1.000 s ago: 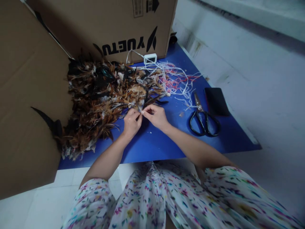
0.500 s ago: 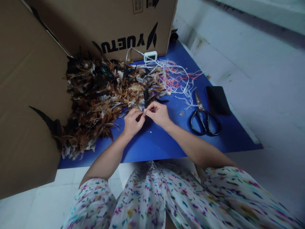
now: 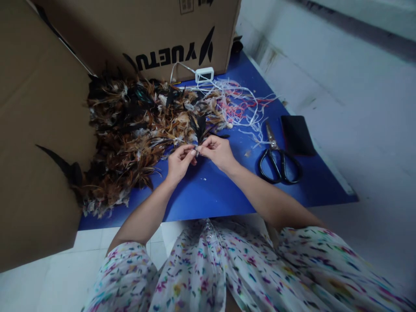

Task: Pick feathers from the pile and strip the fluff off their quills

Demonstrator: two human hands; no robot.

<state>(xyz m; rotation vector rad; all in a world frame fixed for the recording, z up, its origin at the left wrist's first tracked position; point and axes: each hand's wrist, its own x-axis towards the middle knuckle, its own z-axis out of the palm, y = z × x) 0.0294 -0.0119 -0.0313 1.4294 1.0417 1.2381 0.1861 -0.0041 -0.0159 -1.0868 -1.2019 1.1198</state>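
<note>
My left hand (image 3: pixel 180 162) and my right hand (image 3: pixel 218 151) meet fingertip to fingertip over the near side of the blue table. Both are closed in a pinch on the base of dark feathers (image 3: pixel 199 126), which fan out upward from between the fingers. A pale bit shows at the pinch, too small to make out. Just beyond and to the left spreads a big heap of brown, black and white feathers (image 3: pixel 130 130). Black-handled scissors (image 3: pixel 272 143) lie to the right of my right hand.
Behind the heap stands a cardboard box (image 3: pixel 175 26), with another cardboard panel (image 3: pixel 39 130) at the left. White and pink strings (image 3: pixel 240 104) lie tangled near a small white device (image 3: pixel 204 75). A black flat object (image 3: pixel 297 135) rests by the table's right edge.
The fingers of my left hand have shifted slightly at the pinch, its thumb now pointing up toward the right fingertips. The dark feathers have spread a little wider.
</note>
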